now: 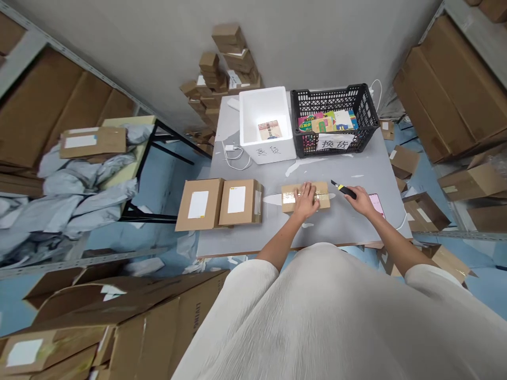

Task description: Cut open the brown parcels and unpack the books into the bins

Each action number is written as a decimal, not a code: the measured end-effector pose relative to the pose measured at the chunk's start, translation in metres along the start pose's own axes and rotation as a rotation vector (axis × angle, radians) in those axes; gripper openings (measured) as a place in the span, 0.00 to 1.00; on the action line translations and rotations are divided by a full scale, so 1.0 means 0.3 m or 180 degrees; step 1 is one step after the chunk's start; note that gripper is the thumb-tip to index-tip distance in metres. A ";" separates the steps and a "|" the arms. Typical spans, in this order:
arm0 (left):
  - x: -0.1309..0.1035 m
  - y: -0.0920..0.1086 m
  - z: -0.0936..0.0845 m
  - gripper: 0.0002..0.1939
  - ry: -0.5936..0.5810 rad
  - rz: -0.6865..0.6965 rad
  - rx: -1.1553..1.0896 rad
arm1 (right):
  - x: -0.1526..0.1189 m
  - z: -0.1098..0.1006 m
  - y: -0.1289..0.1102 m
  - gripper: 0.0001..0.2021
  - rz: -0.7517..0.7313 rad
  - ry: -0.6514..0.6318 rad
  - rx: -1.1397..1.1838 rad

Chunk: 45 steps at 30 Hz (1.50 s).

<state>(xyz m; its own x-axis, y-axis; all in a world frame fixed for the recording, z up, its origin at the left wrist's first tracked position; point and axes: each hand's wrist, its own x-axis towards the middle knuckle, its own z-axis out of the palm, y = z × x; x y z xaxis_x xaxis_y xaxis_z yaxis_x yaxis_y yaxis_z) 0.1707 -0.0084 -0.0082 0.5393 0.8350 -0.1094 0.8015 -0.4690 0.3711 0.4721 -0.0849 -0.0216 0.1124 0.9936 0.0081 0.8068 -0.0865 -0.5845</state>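
A small taped cardboard box (324, 196) lies on the grey table (253, 232) in front of me. My left hand (306, 201) rests on top of it with the fingers spread, pressing on the taped surface. To the right of the box, my right hand (359, 200) is closed around a black and yellow utility knife (346, 190). The knife's tip points left, toward the box but apart from it. A phone (376, 205) with a lit pink screen lies beside my right hand, partly hidden by the forearm.
Two labelled cartons (202, 205) (240, 203) stand at the table's left. Behind are a white foam box (273, 150) and a black crate (336, 142) of colourful booklets. A white cable (237, 158) lies nearby. Large cartons (166, 327) fill the lower left.
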 end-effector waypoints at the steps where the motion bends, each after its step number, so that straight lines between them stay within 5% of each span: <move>1: -0.021 -0.012 -0.008 0.33 0.0003 -0.0006 -0.0015 | 0.018 0.016 -0.020 0.29 -0.0037 -0.0035 0.0051; 7: -0.176 -0.101 -0.042 0.34 0.0103 -0.0174 0.0095 | 0.200 0.107 -0.184 0.27 -0.0460 -0.0373 0.0180; 15: -0.242 -0.136 -0.032 0.16 -0.0019 -0.0734 -0.0038 | 0.331 0.212 -0.370 0.24 -0.0492 -0.0955 -0.0330; 19: -0.233 -0.138 -0.008 0.14 -0.0018 -0.0903 -0.0191 | 0.297 0.194 -0.359 0.25 -0.0352 -0.0944 -0.0458; 24: -0.172 -0.145 0.018 0.13 0.0381 -0.0602 -0.0521 | 0.211 0.149 -0.316 0.26 -0.0012 -0.0823 -0.0364; 34: -0.008 -0.138 0.005 0.18 0.0406 -0.0126 -0.0904 | 0.014 0.142 -0.285 0.26 0.0509 -0.0827 0.0776; 38: 0.016 -0.067 -0.018 0.20 0.0427 -0.0398 -0.0502 | 0.021 0.146 -0.263 0.25 0.0591 -0.0655 0.0998; 45: 0.041 0.123 0.014 0.46 0.0059 -0.0789 -0.0107 | 0.098 0.126 -0.222 0.24 0.0662 -0.0238 0.0968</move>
<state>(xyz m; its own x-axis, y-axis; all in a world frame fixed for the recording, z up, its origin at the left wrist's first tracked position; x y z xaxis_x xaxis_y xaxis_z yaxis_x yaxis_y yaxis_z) 0.2079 -0.0165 0.0002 0.3221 0.9286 -0.1841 0.8994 -0.2395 0.3656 0.3998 -0.0472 -0.0132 0.2040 0.9606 -0.1888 0.5606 -0.2727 -0.7819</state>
